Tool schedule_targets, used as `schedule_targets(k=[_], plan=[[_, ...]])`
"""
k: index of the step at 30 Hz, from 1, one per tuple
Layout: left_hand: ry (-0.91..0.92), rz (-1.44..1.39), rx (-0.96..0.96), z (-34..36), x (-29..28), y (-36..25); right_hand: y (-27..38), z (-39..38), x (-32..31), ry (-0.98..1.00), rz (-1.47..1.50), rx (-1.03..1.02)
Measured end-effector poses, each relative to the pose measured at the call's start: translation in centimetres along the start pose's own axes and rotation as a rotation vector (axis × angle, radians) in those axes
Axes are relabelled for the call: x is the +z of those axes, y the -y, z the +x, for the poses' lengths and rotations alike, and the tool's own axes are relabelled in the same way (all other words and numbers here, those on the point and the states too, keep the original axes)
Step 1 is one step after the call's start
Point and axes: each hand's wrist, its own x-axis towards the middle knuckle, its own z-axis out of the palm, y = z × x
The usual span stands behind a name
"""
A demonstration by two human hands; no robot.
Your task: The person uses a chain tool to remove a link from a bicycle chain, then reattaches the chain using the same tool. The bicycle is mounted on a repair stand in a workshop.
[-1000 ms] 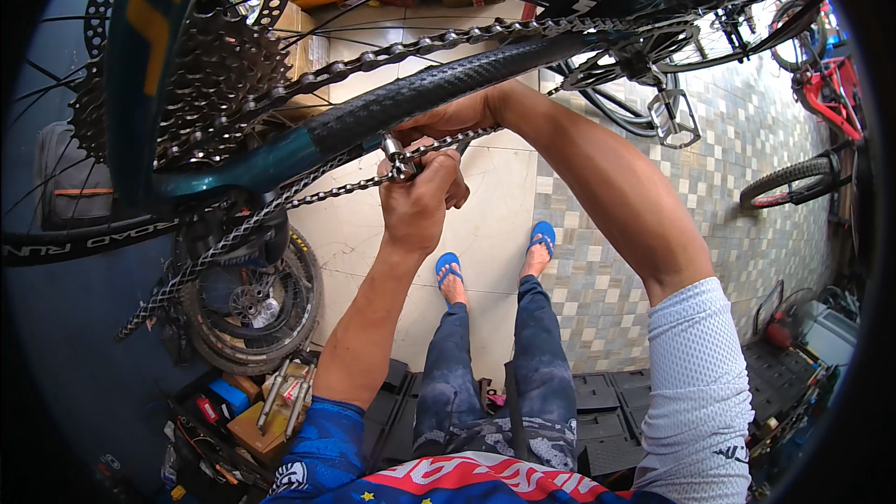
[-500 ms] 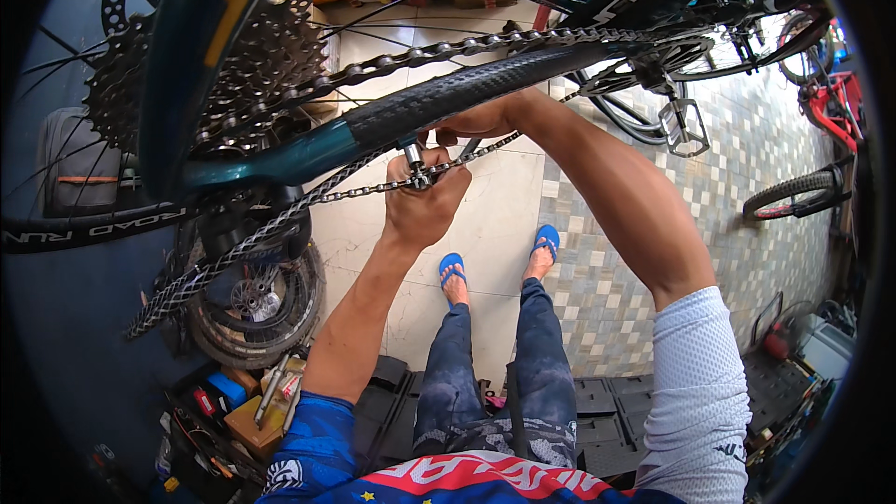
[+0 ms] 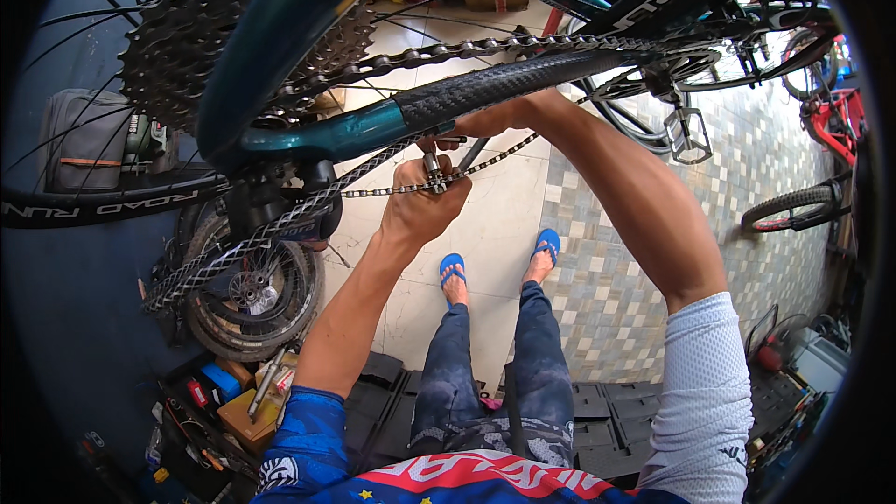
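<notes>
While the left hand [image 3: 420, 205] grips a silver chain tool [image 3: 433, 171] at its twelve o'clock, the bicycle chain [image 3: 505, 156] passes through that tool, running toward nine and two o'clock. The right hand [image 3: 487, 119], at the left's one o'clock, is partly hidden by the chainstay [image 3: 434, 105]; its grip cannot be told.

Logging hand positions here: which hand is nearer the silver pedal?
Right. The right hand, partly hidden by the chainstay, is left of the silver pedal; the left hand, holding a metal tool, is farther left.
</notes>
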Motion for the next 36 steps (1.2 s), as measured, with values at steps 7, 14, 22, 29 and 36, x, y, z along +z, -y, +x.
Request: schedule_targets(k=[7,14,22,29,36], plan=[[-0.045,0.258,0.061,-0.1,-0.3,1.1,0.8,0.2,0.7,-0.076,-0.346,0.031],[-0.113,0.312,0.093,-0.1,-0.1,2.1,2.3,0.0,0.7,-0.048,-0.433,0.080],[-0.196,0.640,0.566,3.0,-2.7,3.4,0.1,-2.0,2.1,-0.421,-0.484,-0.147],[-0.215,0.722,0.679,4.0,-3.1,2.9,0.5,-3.8,1.6,-0.532,-0.491,-0.289],[-0.151,0.778,0.584,3.7,-2.9,0.8,1.0,-4.2,2.7,-0.750,-0.620,-0.377]])
